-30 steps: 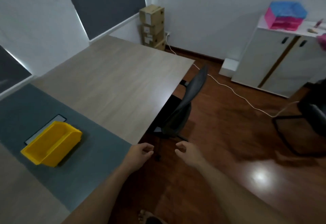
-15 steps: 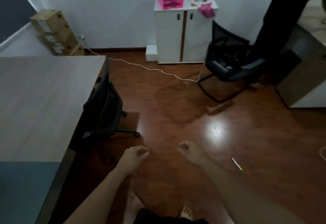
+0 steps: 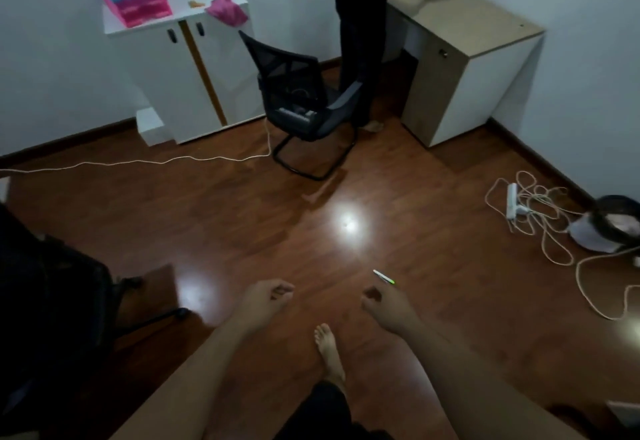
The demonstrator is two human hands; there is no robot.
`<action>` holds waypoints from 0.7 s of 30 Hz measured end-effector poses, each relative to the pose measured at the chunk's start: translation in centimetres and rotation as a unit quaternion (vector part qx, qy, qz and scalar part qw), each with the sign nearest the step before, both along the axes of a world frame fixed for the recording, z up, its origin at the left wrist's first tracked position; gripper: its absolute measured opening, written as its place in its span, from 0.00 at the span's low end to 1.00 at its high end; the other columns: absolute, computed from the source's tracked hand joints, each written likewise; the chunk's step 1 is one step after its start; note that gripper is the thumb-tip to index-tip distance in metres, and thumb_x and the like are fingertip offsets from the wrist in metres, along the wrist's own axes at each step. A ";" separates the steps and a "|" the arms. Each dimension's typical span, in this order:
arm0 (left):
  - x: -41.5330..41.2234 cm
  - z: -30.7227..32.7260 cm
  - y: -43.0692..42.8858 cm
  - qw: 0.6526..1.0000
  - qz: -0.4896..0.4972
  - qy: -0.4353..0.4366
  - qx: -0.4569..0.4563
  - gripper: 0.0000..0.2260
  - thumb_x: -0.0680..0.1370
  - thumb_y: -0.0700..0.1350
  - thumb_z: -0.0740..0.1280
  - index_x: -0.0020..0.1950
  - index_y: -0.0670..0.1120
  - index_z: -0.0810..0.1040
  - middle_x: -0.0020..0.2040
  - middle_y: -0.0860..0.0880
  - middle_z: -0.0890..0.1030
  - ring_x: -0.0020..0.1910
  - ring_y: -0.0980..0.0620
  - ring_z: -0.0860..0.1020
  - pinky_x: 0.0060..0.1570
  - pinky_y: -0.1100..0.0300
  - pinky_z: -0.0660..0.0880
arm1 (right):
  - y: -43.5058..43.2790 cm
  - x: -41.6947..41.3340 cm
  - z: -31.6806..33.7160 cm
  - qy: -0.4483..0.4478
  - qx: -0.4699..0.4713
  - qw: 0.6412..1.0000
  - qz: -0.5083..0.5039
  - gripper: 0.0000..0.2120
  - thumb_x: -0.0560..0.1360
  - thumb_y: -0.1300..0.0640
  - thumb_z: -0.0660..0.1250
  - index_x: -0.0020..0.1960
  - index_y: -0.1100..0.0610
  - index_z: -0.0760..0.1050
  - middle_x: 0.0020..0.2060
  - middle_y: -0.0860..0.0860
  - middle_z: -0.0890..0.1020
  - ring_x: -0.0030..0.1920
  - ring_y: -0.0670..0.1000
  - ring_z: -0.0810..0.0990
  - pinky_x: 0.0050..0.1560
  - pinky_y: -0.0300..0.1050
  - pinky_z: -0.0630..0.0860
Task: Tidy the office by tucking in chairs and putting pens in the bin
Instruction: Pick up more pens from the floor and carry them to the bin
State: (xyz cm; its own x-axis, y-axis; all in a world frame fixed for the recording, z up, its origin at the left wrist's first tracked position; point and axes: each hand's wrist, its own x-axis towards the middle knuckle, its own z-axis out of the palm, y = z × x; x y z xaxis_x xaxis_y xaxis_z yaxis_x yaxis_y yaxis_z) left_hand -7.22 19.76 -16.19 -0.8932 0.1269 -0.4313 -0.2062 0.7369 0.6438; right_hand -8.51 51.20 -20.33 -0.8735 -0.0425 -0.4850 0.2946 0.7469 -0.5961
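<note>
Since the earlier frame, view has swung right, leaving the black swivel chair [image 3: 52, 301] cut off at nine o'clock. Slim white pen with green end [image 3: 383, 276] lies on the wooden floor [image 3: 242, 218] at one o'clock of the right hand [image 3: 388, 304], long axis ten-to-four, green end nearer. Left hand [image 3: 265, 303] and right hand hang loosely curled, empty.

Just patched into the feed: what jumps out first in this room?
A pen with a green end lies on the wooden floor just beyond the right hand; both hands are empty. A black chair stands untucked in front of the white cabinet, and tangled white cables sprawl at far right.
</note>
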 end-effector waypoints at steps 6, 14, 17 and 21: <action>-9.3 -2.4 6.9 0.998 -0.056 -0.004 0.011 0.09 0.82 0.46 0.72 0.61 0.49 0.87 0.57 0.52 0.88 0.53 0.56 0.85 0.45 0.76 0.73 | 7.5 -4.4 -0.2 -0.008 -0.001 0.998 -0.070 0.14 0.77 0.56 0.73 0.62 0.54 0.84 0.56 0.51 0.87 0.58 0.53 0.85 0.51 0.39 0.71; -20.3 -5.2 17.5 0.990 -0.140 -0.028 0.015 0.09 0.81 0.45 0.73 0.60 0.48 0.87 0.57 0.52 0.88 0.54 0.55 0.85 0.52 0.67 0.78 | 15.9 -10.9 -1.1 -0.012 -0.018 0.986 -0.164 0.14 0.78 0.53 0.74 0.61 0.55 0.84 0.53 0.49 0.86 0.53 0.47 0.82 0.52 0.39 0.72; -23.0 -5.7 20.8 0.987 -0.156 -0.042 0.003 0.09 0.80 0.45 0.73 0.59 0.49 0.88 0.56 0.52 0.88 0.53 0.56 0.85 0.48 0.69 0.76 | 18.1 -12.5 -1.7 -0.023 -0.028 0.982 -0.187 0.14 0.78 0.53 0.75 0.61 0.57 0.83 0.50 0.49 0.84 0.52 0.47 0.81 0.50 0.37 0.72; -25.4 -6.4 23.9 0.985 -0.164 -0.051 -0.007 0.08 0.81 0.45 0.72 0.59 0.48 0.88 0.53 0.53 0.88 0.54 0.56 0.85 0.41 0.79 0.70 | 20.9 -14.5 -3.1 -0.042 -0.032 0.980 -0.194 0.14 0.79 0.55 0.73 0.62 0.59 0.82 0.49 0.49 0.83 0.51 0.46 0.80 0.41 0.25 0.70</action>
